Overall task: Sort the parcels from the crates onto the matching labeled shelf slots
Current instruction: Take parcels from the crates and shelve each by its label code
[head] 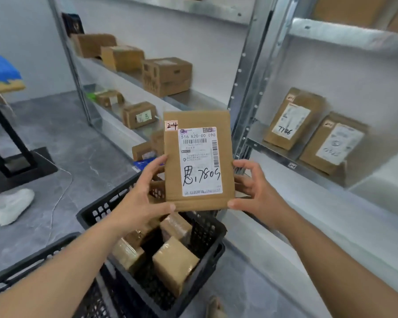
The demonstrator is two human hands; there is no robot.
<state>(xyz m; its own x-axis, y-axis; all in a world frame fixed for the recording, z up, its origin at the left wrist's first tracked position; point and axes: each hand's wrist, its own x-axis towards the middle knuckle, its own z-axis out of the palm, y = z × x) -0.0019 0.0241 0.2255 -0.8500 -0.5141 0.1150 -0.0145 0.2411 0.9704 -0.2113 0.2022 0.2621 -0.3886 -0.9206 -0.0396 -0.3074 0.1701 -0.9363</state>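
I hold a flat brown cardboard parcel (198, 120) upright in front of me, its white shipping label facing me and a small tag reading 2-4 at its top left corner. My left hand (145, 193) grips its left edge and lower corner. My right hand (253, 187) holds its right edge, thumb at the bottom corner. Below it stands a black plastic crate (207, 246) with several brown parcels inside. To the right, a metal shelf (313, 171) carries a small slot tag (292, 166) and two flat parcels (292, 118) leaning against the wall.
A second black crate (32, 267) sits at the lower left. The left shelving unit (133, 79) holds several small boxes on two levels. A steel upright (246, 88) divides the two units. A black table base (16, 164) and a white shoe (12, 205) are on the grey floor.
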